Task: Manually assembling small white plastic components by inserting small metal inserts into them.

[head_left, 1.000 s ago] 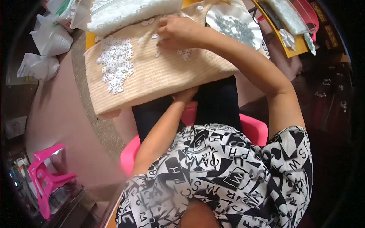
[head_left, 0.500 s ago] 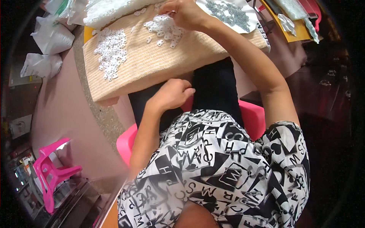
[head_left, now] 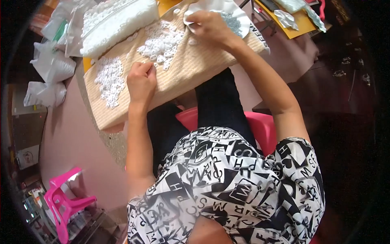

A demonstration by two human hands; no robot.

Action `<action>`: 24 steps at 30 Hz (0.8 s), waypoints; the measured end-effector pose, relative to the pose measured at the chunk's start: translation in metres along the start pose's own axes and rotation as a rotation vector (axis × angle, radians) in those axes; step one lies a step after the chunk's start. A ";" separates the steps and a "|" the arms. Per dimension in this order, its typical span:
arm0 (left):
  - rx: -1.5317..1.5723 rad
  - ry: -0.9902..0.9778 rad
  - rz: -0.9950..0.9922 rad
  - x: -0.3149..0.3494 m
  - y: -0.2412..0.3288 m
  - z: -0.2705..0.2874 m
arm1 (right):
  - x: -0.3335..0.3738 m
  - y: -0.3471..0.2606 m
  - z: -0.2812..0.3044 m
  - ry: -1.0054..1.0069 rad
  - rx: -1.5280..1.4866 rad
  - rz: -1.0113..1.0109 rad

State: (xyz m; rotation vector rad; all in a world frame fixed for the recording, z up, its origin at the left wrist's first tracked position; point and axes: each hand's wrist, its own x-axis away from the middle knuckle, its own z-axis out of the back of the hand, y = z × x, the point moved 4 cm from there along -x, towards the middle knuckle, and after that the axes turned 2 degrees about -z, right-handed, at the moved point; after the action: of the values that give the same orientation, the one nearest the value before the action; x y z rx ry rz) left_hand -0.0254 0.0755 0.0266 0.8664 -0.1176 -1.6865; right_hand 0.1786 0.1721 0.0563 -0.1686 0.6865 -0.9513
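A beige woven mat (head_left: 191,69) lies across my lap. Two heaps of small white rings rest on it: one heap (head_left: 109,79) at its left end, another heap (head_left: 161,42) near the middle. My left hand (head_left: 141,81) rests on the mat between the heaps, fingers curled; whether it holds a ring I cannot tell. My right hand (head_left: 209,25) is at the mat's far edge, its fingers closed at the rim of a white dish (head_left: 233,12) of small silvery pieces; what it pinches is hidden.
A clear bag of white rings (head_left: 118,20) lies beyond the mat. White plastic bags (head_left: 50,65) sit at the left. A yellow board (head_left: 298,26) with clear packets is at the upper right. A pink stool (head_left: 65,201) stands lower left. I sit on a pink seat (head_left: 260,126).
My left hand came up from under the mat's near edge and now rests on top of it. My right hand moved from the mat's middle to the white dish.
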 end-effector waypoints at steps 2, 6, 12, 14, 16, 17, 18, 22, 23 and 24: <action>0.001 -0.022 0.006 -0.002 -0.001 -0.003 | 0.006 0.033 0.018 0.050 0.090 -0.066; 0.033 -0.060 0.001 -0.005 0.000 -0.004 | 0.007 0.070 0.030 0.060 0.166 -0.147; 0.328 0.062 0.286 0.015 -0.003 0.009 | -0.007 0.057 0.008 -0.057 0.177 -0.115; 0.453 0.129 0.327 0.022 0.002 0.015 | -0.007 0.056 -0.002 -0.155 0.188 -0.222; 0.827 0.144 0.506 0.032 0.002 0.018 | -0.009 0.060 -0.008 -0.148 0.216 -0.211; 0.948 0.109 0.637 0.037 0.004 0.017 | -0.008 0.062 -0.010 -0.139 0.249 -0.207; 1.106 0.090 0.661 0.040 0.006 0.017 | -0.006 0.061 -0.010 -0.090 0.260 -0.188; 1.554 0.034 0.777 0.048 0.012 0.013 | -0.003 0.057 -0.002 -0.107 0.220 -0.112; 1.591 0.026 0.807 0.049 0.012 0.012 | -0.002 0.055 0.000 -0.093 0.195 -0.085; 1.591 0.030 0.818 0.050 0.011 0.010 | 0.000 0.054 0.002 -0.072 0.212 -0.108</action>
State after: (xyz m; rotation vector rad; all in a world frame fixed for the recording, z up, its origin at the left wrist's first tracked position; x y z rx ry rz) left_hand -0.0249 0.0243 0.0158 1.6132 -1.6894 -0.5266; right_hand 0.2177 0.2033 0.0351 -0.0531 0.5102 -1.1096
